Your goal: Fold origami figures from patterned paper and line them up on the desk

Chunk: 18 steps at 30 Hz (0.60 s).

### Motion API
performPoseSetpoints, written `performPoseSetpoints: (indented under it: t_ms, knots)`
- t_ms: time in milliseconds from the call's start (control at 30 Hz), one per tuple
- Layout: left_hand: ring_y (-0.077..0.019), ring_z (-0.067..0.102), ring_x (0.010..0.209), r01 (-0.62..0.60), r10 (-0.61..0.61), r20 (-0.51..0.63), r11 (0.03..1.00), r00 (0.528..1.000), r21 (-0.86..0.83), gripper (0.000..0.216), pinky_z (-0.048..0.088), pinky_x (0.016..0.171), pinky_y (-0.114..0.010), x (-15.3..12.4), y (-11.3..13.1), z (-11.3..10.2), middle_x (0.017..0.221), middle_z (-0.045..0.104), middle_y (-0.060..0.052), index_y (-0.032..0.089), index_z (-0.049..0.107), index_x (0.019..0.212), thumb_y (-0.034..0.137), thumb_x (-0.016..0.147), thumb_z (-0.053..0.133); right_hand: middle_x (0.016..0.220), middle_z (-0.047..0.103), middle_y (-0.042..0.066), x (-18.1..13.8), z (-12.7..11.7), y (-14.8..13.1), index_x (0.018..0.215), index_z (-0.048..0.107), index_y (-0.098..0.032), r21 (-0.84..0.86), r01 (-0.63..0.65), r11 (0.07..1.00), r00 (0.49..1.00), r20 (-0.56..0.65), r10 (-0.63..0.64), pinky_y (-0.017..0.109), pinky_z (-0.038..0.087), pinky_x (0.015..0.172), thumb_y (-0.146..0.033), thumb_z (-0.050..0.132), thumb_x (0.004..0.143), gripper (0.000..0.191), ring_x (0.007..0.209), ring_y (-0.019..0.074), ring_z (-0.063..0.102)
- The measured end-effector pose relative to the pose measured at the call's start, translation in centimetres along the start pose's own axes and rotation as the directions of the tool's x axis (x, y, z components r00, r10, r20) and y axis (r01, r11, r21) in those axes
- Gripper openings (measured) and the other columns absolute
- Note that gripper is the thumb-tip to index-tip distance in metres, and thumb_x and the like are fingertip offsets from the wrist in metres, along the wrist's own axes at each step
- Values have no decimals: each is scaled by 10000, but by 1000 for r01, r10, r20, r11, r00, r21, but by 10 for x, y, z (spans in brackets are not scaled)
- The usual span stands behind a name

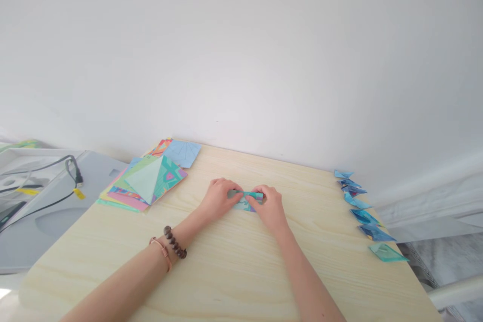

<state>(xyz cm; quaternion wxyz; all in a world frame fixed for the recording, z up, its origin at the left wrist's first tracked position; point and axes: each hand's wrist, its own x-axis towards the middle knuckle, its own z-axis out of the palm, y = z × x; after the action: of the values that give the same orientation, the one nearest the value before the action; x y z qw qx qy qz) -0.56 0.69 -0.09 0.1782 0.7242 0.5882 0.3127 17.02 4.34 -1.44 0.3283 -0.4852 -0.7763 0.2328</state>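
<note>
through the head camera i watch one small piece of patterned paper [248, 205], teal and purple, lying between the fingertips near the middle of the table. the left hand [222, 198] pinches its left end, thumb on the near side; the right hand [269, 206] grips its right end the same way, the two thumbs close together along the upper folded strip.

the table [226, 271] has a pale wood-grain top, its far edge by a plain white wall [241, 60]. beyond its left edge i see a grey-white case [100, 173] with black cables [78, 179] bearing two yellow tags [79, 193]; past its right edge, a grey marbled floor [445, 256].

counting, i get seven folded paper pieces [385, 252], blue to green, in a row along the right edge from the far right corner. at the far left corner sits one paper pile [145, 181], its sheets too overlapped for me to count, with one creased blue sheet [183, 153] at the far edge. the left wrist wears two bracelets [175, 244].
</note>
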Motion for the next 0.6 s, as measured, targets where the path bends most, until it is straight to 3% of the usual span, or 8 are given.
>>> performPoseSetpoints:
  t_ms: [100,200,300,467,600]
  knots:
    - [-208,533,889,4,0,-30,991,1000,130,195,344,867,-399,0,-4,5,843,654,-30,221,668,800,345,827,520,777,658,12,0,1,1,747,626,-225,-87,-19,996,1000,2,20,362,363,790,-348,640,715,128,769,193,550]
    - [-202,519,875,4,-3,-7,993,1000,119,198,335,865,-401,-2,-8,6,808,640,-21,227,661,785,359,829,520,808,658,21,-1,0,1,793,635,-233,-92,-15,996,1000,25,17,356,367,773,-345,643,709,140,791,203,552]
    - [-194,512,858,-8,7,6,996,1000,91,169,338,860,-385,-4,-11,3,776,622,-9,243,651,888,347,826,533,870,654,32,-2,-2,2,932,626,-242,-59,-17,998,1000,19,18,367,374,803,-325,635,710,237,832,206,559]
    - [-187,483,882,-167,159,71,976,985,140,223,352,823,-342,-5,-13,-8,880,575,-38,289,649,1006,293,872,470,880,652,33,-3,-4,2,1012,608,-235,-22,-121,992,993,4,122,394,371,835,-284,623,706,310,821,206,560]
    - [-183,468,869,-273,252,126,942,959,195,257,352,813,-330,-4,-16,-18,884,536,-49,323,639,1068,303,875,471,848,650,23,-3,-6,-1,959,627,-228,16,-28,999,999,40,27,350,382,811,-204,577,732,234,776,180,544]
